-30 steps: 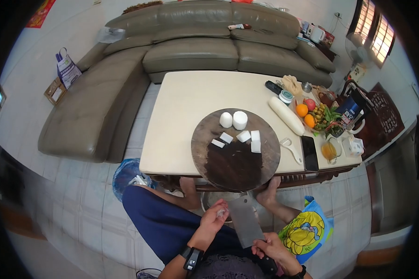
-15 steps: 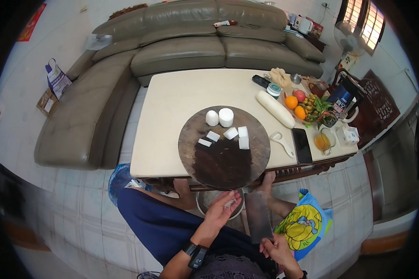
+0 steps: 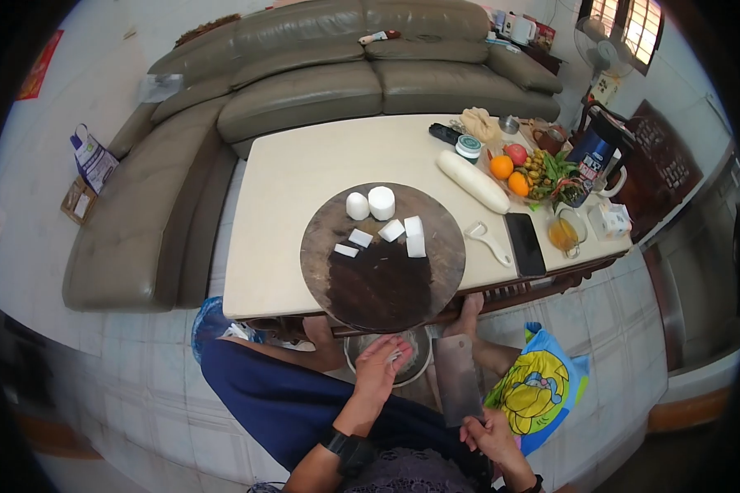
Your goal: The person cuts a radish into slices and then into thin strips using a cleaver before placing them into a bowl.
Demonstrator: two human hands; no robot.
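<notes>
A grey sofa point(image 3: 304, 74) stands behind the cream tabletop point(image 3: 321, 164). At the tabletop's near edge lies a round wooden chopping board point(image 3: 382, 283) carrying two white radish rounds point(image 3: 370, 203) and four cut pieces point(image 3: 386, 234); a whole peeled radish point(image 3: 472, 181) waits right of the board, so much cutting remains. Below the board, over a metal bowl point(image 3: 415, 370), the left hand point(image 3: 380, 370) pinches what may be a small white piece. The right hand point(image 3: 492, 435) grips a cleaver point(image 3: 458, 380).
</notes>
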